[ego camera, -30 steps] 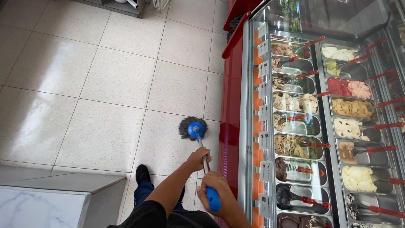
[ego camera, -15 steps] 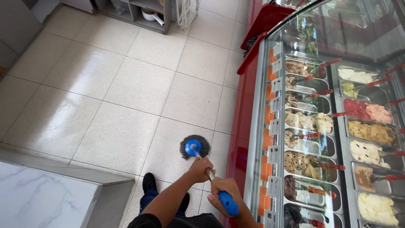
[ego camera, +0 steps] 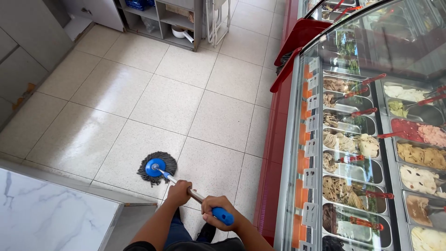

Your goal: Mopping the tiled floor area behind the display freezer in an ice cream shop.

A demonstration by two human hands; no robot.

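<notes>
A mop with a round grey string head and blue hub [ego camera: 156, 168] rests on the pale tiled floor [ego camera: 153, 102]. Its metal handle [ego camera: 195, 195] runs back toward me and ends in a blue grip. My left hand [ego camera: 179, 192] is closed around the metal shaft a little behind the head. My right hand [ego camera: 218, 212] grips the blue end of the handle, closer to my body. My dark shoes show below my arms.
A red glass-fronted display freezer [ego camera: 297, 139] with several tubs of ice cream runs along the right. A white marble counter [ego camera: 51, 218] fills the lower left. Grey cabinets [ego camera: 28, 56] line the left wall, and an open shelf unit [ego camera: 162, 18] stands at the back.
The mop head has slid left, away from the freezer base, and both hands followed it. The view has tilted up, showing more floor and the shelf unit.
</notes>
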